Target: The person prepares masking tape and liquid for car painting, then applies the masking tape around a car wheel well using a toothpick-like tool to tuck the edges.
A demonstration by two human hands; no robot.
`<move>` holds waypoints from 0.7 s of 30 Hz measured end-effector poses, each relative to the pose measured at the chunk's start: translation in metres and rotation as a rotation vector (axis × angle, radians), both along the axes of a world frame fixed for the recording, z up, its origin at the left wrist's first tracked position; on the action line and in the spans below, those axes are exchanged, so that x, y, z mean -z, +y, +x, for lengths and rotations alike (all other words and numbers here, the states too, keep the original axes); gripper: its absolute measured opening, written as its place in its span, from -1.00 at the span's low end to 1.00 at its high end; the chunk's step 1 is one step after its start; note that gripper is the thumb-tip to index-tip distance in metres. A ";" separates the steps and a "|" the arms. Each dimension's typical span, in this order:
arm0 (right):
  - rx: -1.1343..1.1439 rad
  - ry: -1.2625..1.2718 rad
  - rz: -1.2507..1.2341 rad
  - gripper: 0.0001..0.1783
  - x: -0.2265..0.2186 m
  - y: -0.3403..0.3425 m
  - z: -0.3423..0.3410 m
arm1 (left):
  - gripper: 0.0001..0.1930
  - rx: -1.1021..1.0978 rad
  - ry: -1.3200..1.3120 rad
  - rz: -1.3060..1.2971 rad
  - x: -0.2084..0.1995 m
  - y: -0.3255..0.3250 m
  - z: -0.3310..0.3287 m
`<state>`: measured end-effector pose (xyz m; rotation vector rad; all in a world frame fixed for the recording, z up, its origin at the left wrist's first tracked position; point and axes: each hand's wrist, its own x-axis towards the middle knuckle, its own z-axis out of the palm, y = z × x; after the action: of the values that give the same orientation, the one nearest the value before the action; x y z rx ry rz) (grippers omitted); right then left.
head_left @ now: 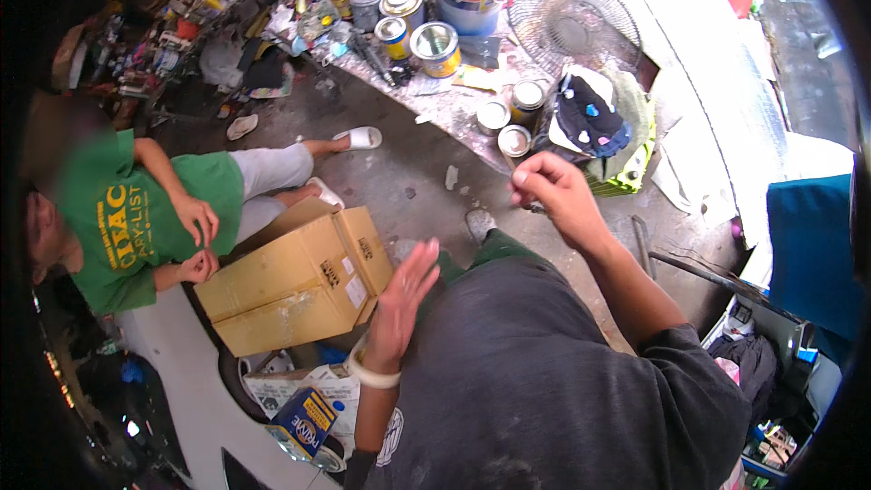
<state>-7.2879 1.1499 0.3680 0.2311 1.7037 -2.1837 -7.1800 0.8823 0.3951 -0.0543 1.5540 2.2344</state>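
Observation:
My right hand (558,195) is raised near the corner of the cluttered table, its fingers pinched on a thin stick-like piece (510,163) whose kind I cannot make out. Just beyond it stand small open cans (514,141) with pale contents or lids. My left hand (404,304) is held up beside a cardboard box (281,281), fingers stretched out and nothing in them. An off-white ring (372,372), like a roll of tape, sits around my left wrist.
Paint cans (435,47), a round wire fan guard (574,23) and a dark cap (590,113) lie on the table (445,118). At left, a person in a green shirt (154,209) sits by the box. A blue-and-yellow container (304,422) stands on newspaper below.

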 end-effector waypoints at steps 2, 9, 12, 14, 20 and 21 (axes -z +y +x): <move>-0.063 -0.107 -0.175 -0.87 0.002 -0.028 0.007 | -0.08 -0.094 -0.009 0.123 0.002 0.012 -0.027; -0.261 -0.056 -0.202 -0.83 -0.001 -0.077 0.015 | -0.09 -0.170 -0.053 0.329 -0.004 0.019 -0.048; -0.293 -0.039 -0.152 -0.83 -0.002 -0.086 0.015 | -0.08 -0.201 -0.073 0.320 -0.006 0.015 -0.043; -0.323 -0.015 -0.110 -0.84 -0.003 -0.087 0.015 | -0.07 -0.226 -0.083 0.326 -0.007 0.012 -0.041; -0.367 0.037 -0.022 -0.84 -0.011 -0.096 0.015 | -0.03 -0.415 -0.065 0.530 -0.009 0.007 -0.046; -0.382 0.050 -0.006 -0.85 -0.011 -0.097 0.015 | -0.02 -0.431 -0.031 0.501 -0.009 0.005 -0.047</move>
<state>-7.2731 1.0531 0.3791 -0.1426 1.6114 -1.9245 -7.2270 0.8876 0.4038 -0.2994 0.9909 2.8809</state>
